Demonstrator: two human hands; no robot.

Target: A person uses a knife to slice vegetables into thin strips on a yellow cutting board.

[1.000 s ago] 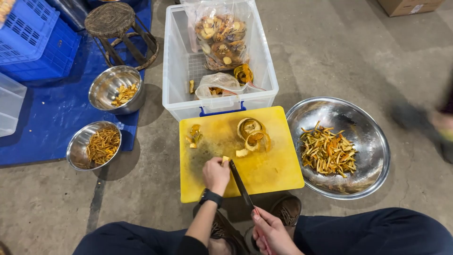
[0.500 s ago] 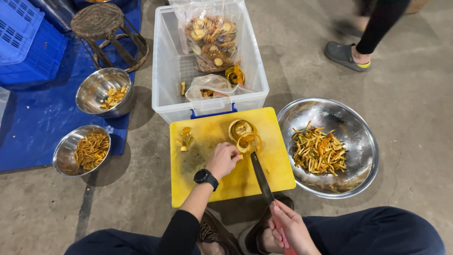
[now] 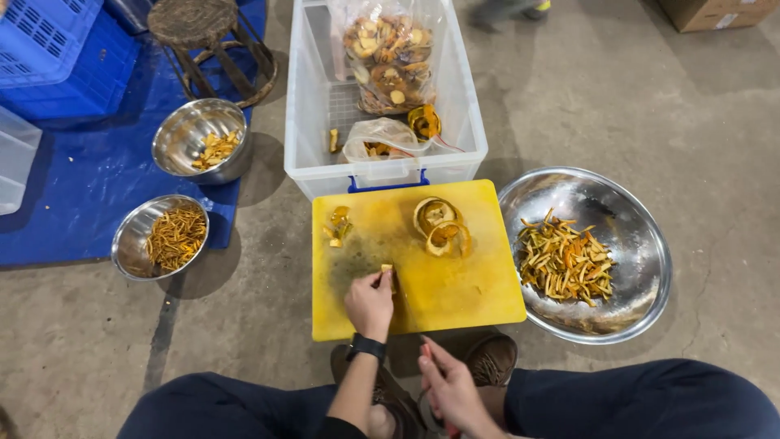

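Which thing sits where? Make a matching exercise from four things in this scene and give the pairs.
Things:
1. curled orange peel rings
2. large steel bowl of cut peel strips
3. clear plastic crate holding bags of peel
4. two small steel bowls

Places:
A. on the blue tarp
B. beyond the far edge of the board
C. on the yellow cutting board
D. on the concrete to the right of the board

Pairs: 1-C, 2-D, 3-B, 4-A
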